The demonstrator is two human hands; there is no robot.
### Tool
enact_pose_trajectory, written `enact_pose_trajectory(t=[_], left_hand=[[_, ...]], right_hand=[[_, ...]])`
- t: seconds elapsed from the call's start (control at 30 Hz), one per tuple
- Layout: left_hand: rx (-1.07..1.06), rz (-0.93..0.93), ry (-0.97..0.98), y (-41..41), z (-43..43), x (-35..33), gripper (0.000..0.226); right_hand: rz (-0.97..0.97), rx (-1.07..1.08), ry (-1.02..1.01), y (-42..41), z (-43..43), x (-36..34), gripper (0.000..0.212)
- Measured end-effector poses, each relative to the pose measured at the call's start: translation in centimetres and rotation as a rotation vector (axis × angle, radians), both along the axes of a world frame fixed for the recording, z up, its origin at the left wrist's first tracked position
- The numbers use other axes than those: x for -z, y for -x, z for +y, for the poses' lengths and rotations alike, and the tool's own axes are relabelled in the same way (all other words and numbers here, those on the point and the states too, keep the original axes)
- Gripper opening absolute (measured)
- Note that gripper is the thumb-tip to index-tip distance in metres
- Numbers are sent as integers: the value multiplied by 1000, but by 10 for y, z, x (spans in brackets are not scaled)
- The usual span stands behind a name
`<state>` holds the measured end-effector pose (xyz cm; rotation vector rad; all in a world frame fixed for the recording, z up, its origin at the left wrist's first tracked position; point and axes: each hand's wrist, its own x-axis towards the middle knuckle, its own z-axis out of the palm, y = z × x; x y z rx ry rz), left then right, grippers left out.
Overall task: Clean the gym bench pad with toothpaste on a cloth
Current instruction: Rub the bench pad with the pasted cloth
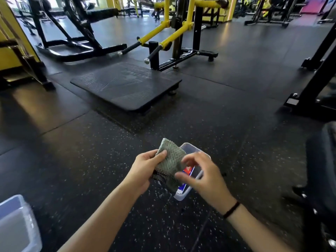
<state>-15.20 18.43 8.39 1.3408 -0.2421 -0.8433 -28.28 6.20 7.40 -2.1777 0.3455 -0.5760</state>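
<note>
Head cam is looking down at a speckled black rubber floor (72, 160) with both hands held out over it. The left hand (145, 170) grips a grey-green waffle-weave cloth (171, 159), thumb pressed on top and fingers curled underneath. The cloth sticks up out of that grip. A black-and-white flecked cord (161, 174) is bunched in the same hand, at the cloth's lower edge.

The right hand (201, 177) is just beside the cloth with its fingers loosely curled. Its thumb is at the cloth's lower corner, but it's motion-blurred, so I honestly can't tell if it's pinching the fabric or only touching it. There's a thin black band (231, 210) on that wrist.

Containers: a clear plastic box (192, 148) sits on the floor right under the hands, partly hidden by them. Inside it lies a red and blue pack (188, 170), print too blurry to read. A second translucent tub (18, 224) is at the bottom-left corner, cut off by the frame. I can't make out anything in it beyond a greyish look.

The bench pad (323, 170) is the dark padded shape at the far right edge, well apart from the cloth. Further back is a ribbed black footplate (127, 84) in front of a yellow-and-black machine (174, 28).
</note>
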Motion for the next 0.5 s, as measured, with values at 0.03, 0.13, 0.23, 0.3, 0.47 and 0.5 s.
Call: enact_pose_trajectory(t=[0.03,0.13,0.23,0.3,0.47,0.5], left_hand=[[3,41,-4,3,-1,4,23],[50,120,-23,10,0,15,33],[183,108,12,10,6,28,29],[263,95,31,6,11,38,31],[387,18,-93,-9,20,51,45],[415,11,-110,-12,21,52,46]], right_hand=[[40,-26,87,-2,6,10,46],[92,4,132,-8,18,31,53],[100,17,-11,-11,19,38,38],[98,-13,-166,-11,13,42,21],[209,-83,-709,-6,4,45,18],[238,-99,-754,-5,2,46,18]])
